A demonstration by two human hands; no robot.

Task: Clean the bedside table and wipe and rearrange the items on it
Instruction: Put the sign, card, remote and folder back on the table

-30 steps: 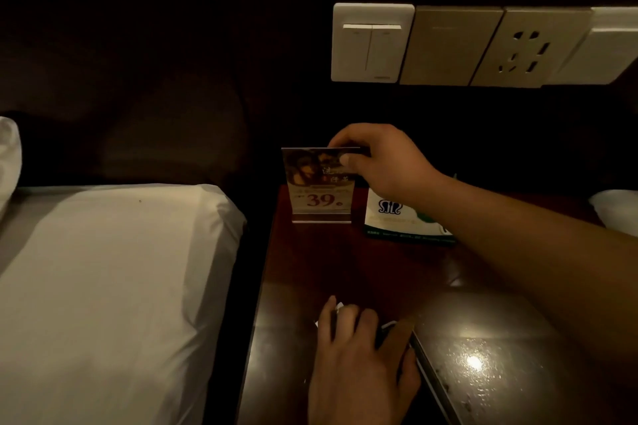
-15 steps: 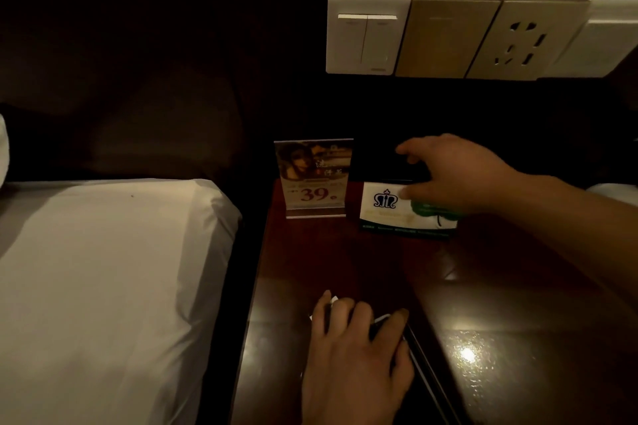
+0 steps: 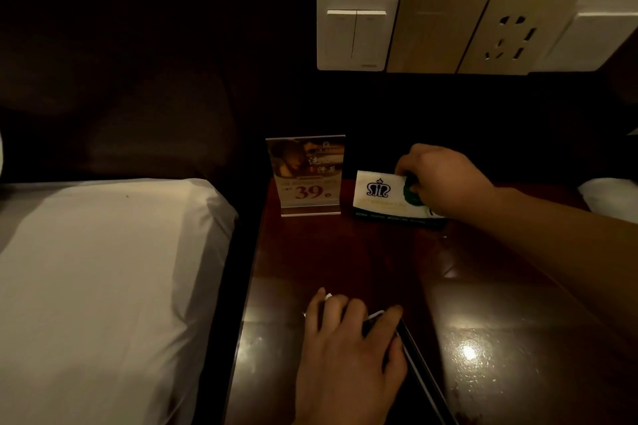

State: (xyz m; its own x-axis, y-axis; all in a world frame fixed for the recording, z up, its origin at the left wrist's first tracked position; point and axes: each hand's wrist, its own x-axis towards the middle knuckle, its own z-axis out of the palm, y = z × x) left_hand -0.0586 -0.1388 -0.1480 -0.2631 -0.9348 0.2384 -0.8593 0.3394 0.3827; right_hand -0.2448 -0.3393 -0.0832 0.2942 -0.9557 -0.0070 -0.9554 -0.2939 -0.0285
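A clear acrylic sign stand (image 3: 306, 176) with a "39" price card stands upright at the back left of the dark wooden bedside table (image 3: 345, 259). Right beside it stands a white and green card (image 3: 383, 195) with a crown logo. My right hand (image 3: 438, 179) grips that card at its upper right edge. My left hand (image 3: 348, 352) lies flat near the table's front, pressing down a white cloth and a dark flat object (image 3: 419, 366), both mostly hidden under the fingers.
A bed with a white sheet (image 3: 103, 286) lies close along the table's left side. Wall switches and a socket panel (image 3: 448, 31) sit above the table. Something white (image 3: 611, 197) shows at the far right edge. A light glare marks the tabletop's right front.
My right hand let go of the sign stand, moved right and took hold of the white and green card. The stand stays in place. My left hand has not moved.
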